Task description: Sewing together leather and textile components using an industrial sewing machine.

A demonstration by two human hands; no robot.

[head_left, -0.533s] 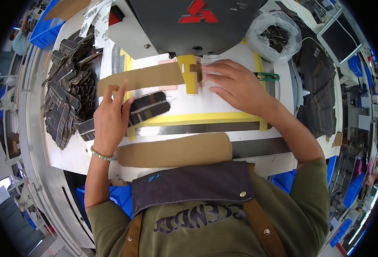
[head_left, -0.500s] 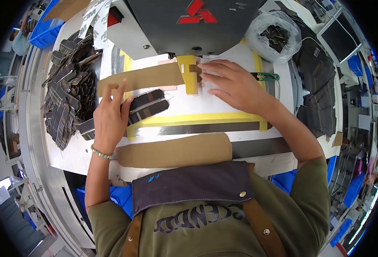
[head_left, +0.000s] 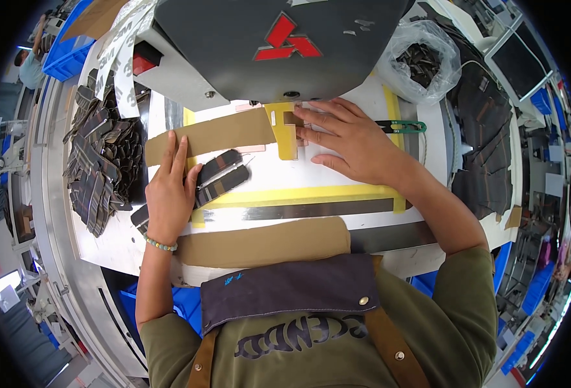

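Note:
My left hand lies with two fingers stretched onto the left end of a brown cardboard strip. Partly under that hand is a dark plaid fabric piece with a light line along its middle; its covered part is hidden. At the strip's right end stands a yellow template with cutouts. Flat and spread, my right hand has its fingertips at the template's right edge, touching a small dark brown patch there. Neither hand grasps anything visible.
A dark machine head overhangs the work area. Plaid pieces are heaped at left. Green-handled snips and a plastic bag of dark scraps lie right. Another cardboard piece rests at the front edge.
My left hand's raised fingers have come down flat onto the cardboard strip. My right hand stays beside the template. The whole view has shifted slightly.

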